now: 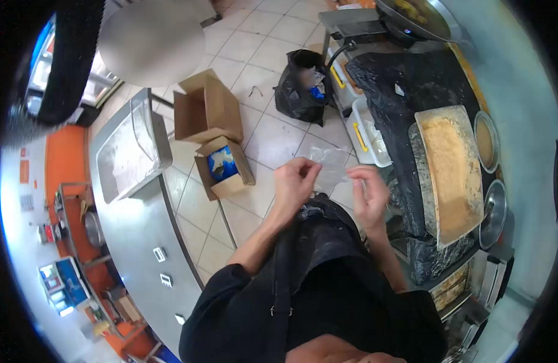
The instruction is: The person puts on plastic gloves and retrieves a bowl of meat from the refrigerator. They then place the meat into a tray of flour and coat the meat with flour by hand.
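- Left hand: thumb and forefinger pinched together on the clear plastic film.
- Right hand: fingers curled at the film's opposite edge; whether they are clamped on it cannot be told.
- Film position: between the hands, in front of the apron, above the tiled floor.
- Risk, drop: a loosened left pinch could let the film fall to the floor.
- Risk, tear or cling: uneven pulling could split thin film; static or moisture could stick it to the fingers.
- Rectangular metal pan: tan, crumb-like powder, spread unevenly.
- Round metal bowl beside the pan: similar tan contents.
- Second metal bowl: a utensil inside; other contents unclear.
- White plastic tub with yellow handle: pale, indistinct contents.
- Small carton: blue-and-white packaging.
- Black plastic bag: crumpled wrappings.
- Steel tray on the steel table: whitish residue or powder.
- Wok: dark liquid with yellowish food.
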The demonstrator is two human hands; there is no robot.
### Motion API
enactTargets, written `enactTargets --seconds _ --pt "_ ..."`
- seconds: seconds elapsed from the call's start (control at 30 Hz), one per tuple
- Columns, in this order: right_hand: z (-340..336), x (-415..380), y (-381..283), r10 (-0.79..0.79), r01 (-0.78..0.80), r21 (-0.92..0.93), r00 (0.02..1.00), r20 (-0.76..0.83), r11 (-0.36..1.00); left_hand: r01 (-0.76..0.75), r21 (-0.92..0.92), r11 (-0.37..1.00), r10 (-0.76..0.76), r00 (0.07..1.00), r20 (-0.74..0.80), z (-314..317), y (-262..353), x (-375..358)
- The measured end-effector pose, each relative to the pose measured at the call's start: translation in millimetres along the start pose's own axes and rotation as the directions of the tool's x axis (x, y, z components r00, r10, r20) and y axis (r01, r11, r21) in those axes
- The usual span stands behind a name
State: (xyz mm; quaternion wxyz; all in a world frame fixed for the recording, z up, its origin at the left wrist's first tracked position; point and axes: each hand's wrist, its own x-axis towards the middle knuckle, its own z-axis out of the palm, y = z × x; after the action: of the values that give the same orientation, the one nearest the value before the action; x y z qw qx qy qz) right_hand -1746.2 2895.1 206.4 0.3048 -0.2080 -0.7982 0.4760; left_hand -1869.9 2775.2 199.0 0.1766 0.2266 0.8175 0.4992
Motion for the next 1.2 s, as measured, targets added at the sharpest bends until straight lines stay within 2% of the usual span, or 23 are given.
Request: enactTargets --seconds 0.03,0.07,0.1,0.17,0.2,0.27,0.33,0.43,0.53,0.57,0.63,0.67,0.73,0.77,0.83,0.87,0.97,1.0,1.1,1.13,1.17,1.2 --pt "6.0 1.3 4.4 -0.059 0.052 0.091 0.995 0.076 0.994 -0.017 -0.043 0.999 0.016 0.999 -0.041 10.1 0.9 -1.2" --pt "18.5 5.1 16.3 0.046 -0.077 0.139 0.977 0.210 0.987 -0.038 -0.083 0.996 0.030 0.995 -0.092 20.9 -0.7 -1.1" --pt "31.5 4.3 36.9 0.124 -0.175 0.196 0.961 0.248 0.965 -0.062 -0.119 0.991 0.044 0.987 -0.153 29.0 -3.6 0.0" --pt "56.6 5.6 72.9 0.261 -0.372 0.281 0.895 0.362 0.885 -0.212 0.009 0.977 0.208 0.949 -0.237 35.3 -12.7 2.6" --pt "55.7 17.3 58.6 0.235 -0.398 0.241 0.829 0.507 0.885 -0.274 0.087 0.958 0.287 0.921 -0.265 35.7 -20.3 3.9" --pt "66.2 22.2 88.9 0.460 -0.702 0.236 0.645 0.610 0.672 -0.329 0.190 0.925 0.365 0.907 -0.208 41.5 -42.1 3.4" --pt "85.9 32.7 105.8 0.609 -0.799 0.339 0.599 0.519 0.496 -0.368 0.261 0.893 0.416 0.894 -0.164 40.3 -55.1 13.0" --pt "130.0 54.9 141.2 0.561 -0.758 0.625 0.604 0.566 0.186 -0.239 0.350 0.906 0.316 0.931 -0.182 39.0 -99.4 50.9" --pt "196.9 87.3 180.4 0.516 -0.734 0.665 0.627 0.584 0.138 -0.069 0.298 0.952 0.130 0.974 -0.188 35.7 -135.9 90.8" --pt "216.2 109.9 183.9 0.455 -0.726 0.687 0.623 0.637 0.032 -0.031 0.286 0.958 0.085 0.980 -0.177 27.8 -141.1 110.0" --pt "255.4 154.7 190.1 0.326 -0.706 0.684 0.613 0.719 -0.182 -0.063 0.223 0.973 0.114 0.968 -0.225 6.9 -153.6 144.3" --pt "278.8 174.3 193.3 0.338 -0.717 0.681 0.611 0.716 -0.147 -0.080 0.191 0.978 0.127 0.960 -0.249 -5.9 -159.0 163.5" --pt "335.8 218.7 194.2 0.355 -0.726 0.684 0.621 0.699 -0.075 0.002 0.157 0.988 0.061 0.917 -0.395 -26.1 -188.8 216.9" --pt "364.0 243.2 191.1 0.371 -0.739 0.674 0.628 0.685 0.007 0.038 0.139 0.990 0.031 0.886 -0.463 -39.1 -204.3 246.2" --pt "408.7 277.6 184.3 0.417 -0.767 0.621 0.623 0.662 0.160 0.124 0.116 0.985 -0.067 0.912 -0.406 -77.2 -232.8 298.7" --pt "432.4 295.6 191.0 0.485 -0.791 0.583 0.590 0.646 0.184 0.166 0.105 0.980 -0.114 0.918 -0.380 -93.6 -240.2 322.1" --pt "474.1 370.2 191.5 0.634 -0.840 0.529 0.475 0.610 0.120 0.054 0.059 0.997 -0.044 0.986 -0.158 -119.8 -216.4 365.6" --pt "483.0 391.4 185.1 0.587 -0.846 0.517 0.487 0.647 0.132 -0.134 0.071 0.989 0.140 0.986 -0.090 -128.1 -218.8 380.8" --pt "483.1 459.5 168.6 0.354 -0.937 0.342 0.346 0.869 0.074 0.087 -0.293 0.952 -0.077 0.996 0.044 -188.0 -213.0 439.4" --pt "486.2 477.3 161.8 0.239 -0.929 0.365 0.369 0.898 0.066 0.021 -0.262 0.965 -0.106 0.944 -0.313 -201.9 -214.0 467.6" --pt "492.2 495.5 151.8 0.217 -0.942 0.336 0.325 0.921 -0.015 0.098 -0.347 0.933 -0.261 0.848 -0.462 -202.8 -243.6 500.2" --pt "499.5 513.7 142.1 0.191 -0.949 0.300 0.278 0.941 -0.096 -0.086 -0.137 0.987 -0.035 0.713 -0.700 -207.1 -258.1 542.3"
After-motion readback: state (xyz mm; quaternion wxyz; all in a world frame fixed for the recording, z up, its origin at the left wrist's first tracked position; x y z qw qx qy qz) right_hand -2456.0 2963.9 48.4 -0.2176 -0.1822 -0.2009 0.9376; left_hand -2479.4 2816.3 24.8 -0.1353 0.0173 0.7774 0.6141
